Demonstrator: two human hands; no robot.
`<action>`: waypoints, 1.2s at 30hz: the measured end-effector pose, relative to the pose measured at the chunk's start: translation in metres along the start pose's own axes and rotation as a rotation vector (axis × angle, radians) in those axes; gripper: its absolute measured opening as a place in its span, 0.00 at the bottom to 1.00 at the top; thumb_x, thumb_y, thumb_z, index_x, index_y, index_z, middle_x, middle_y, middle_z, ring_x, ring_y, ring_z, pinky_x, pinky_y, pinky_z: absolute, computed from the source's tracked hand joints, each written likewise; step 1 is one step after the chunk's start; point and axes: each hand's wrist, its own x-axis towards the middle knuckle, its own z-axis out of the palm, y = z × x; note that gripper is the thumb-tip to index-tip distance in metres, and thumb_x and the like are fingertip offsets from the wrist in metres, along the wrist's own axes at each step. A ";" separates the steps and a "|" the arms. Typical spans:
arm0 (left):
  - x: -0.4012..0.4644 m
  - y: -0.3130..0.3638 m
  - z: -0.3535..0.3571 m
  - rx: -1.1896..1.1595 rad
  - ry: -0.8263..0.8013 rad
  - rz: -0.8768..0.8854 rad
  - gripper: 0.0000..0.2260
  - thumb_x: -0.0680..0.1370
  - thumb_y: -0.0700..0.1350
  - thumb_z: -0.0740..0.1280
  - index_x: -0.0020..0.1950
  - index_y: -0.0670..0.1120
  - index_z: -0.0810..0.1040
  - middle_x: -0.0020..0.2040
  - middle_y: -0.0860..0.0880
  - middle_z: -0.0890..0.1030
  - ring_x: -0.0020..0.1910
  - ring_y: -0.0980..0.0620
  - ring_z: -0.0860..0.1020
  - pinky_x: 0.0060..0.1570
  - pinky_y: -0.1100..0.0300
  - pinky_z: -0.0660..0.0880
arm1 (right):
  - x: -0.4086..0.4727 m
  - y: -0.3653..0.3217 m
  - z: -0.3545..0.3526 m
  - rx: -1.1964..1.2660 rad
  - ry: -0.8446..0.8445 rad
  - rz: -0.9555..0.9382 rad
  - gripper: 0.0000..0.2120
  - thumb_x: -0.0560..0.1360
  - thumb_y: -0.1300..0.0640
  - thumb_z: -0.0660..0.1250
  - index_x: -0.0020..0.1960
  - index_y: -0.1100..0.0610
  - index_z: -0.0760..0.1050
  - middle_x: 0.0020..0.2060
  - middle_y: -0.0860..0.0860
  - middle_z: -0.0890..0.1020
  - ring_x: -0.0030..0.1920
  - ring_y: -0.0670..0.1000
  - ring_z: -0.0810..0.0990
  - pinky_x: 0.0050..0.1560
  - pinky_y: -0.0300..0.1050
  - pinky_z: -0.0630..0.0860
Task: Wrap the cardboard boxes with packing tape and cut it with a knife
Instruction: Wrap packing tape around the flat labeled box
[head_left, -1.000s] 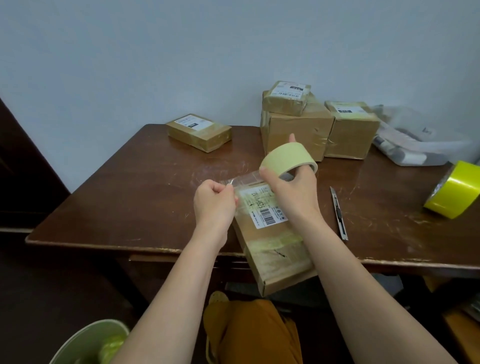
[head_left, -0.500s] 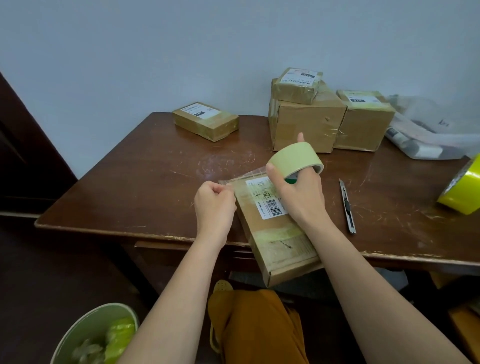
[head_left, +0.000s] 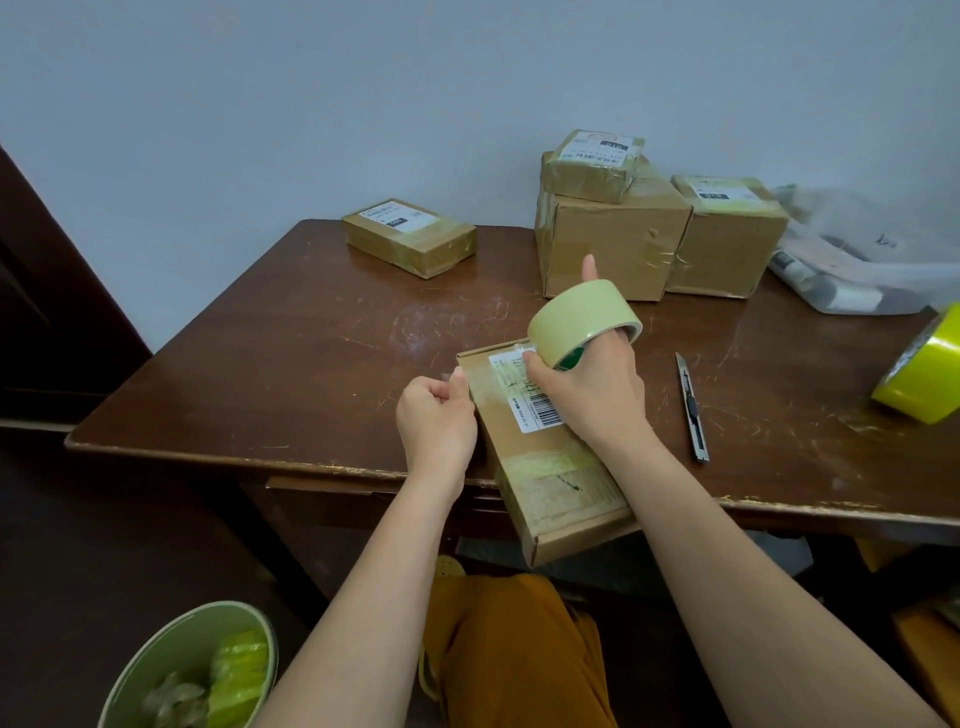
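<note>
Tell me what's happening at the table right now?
A person is taping a cardboard box that overhangs the near edge of the table. The right hand holds a roll of tape over the box's label; the left hand pinches the tape's free end at the box's left edge. The knife lies unused to the right.

Pale green tape roll (head_left: 581, 318), brown box (head_left: 550, 457) with white barcode label (head_left: 524, 389), dark brown table (head_left: 291, 364).
</note>
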 end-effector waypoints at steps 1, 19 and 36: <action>0.000 0.000 0.000 0.001 0.004 0.005 0.14 0.81 0.51 0.64 0.42 0.43 0.75 0.43 0.45 0.82 0.42 0.47 0.81 0.43 0.52 0.78 | 0.001 0.000 0.000 -0.004 -0.001 0.003 0.53 0.71 0.49 0.74 0.77 0.33 0.36 0.63 0.46 0.75 0.50 0.44 0.74 0.35 0.40 0.68; -0.005 0.004 0.000 0.283 -0.031 0.172 0.13 0.85 0.49 0.55 0.44 0.45 0.70 0.42 0.46 0.77 0.38 0.47 0.77 0.34 0.53 0.74 | 0.002 0.001 -0.001 -0.032 -0.009 -0.018 0.52 0.71 0.51 0.74 0.79 0.35 0.40 0.59 0.42 0.76 0.53 0.44 0.76 0.36 0.38 0.71; -0.014 -0.001 -0.015 0.394 -0.073 0.812 0.09 0.79 0.38 0.65 0.56 0.40 0.82 0.53 0.49 0.77 0.54 0.54 0.75 0.52 0.73 0.69 | -0.001 -0.006 -0.003 0.081 -0.024 0.056 0.43 0.74 0.39 0.67 0.79 0.37 0.43 0.64 0.48 0.74 0.62 0.48 0.74 0.45 0.43 0.70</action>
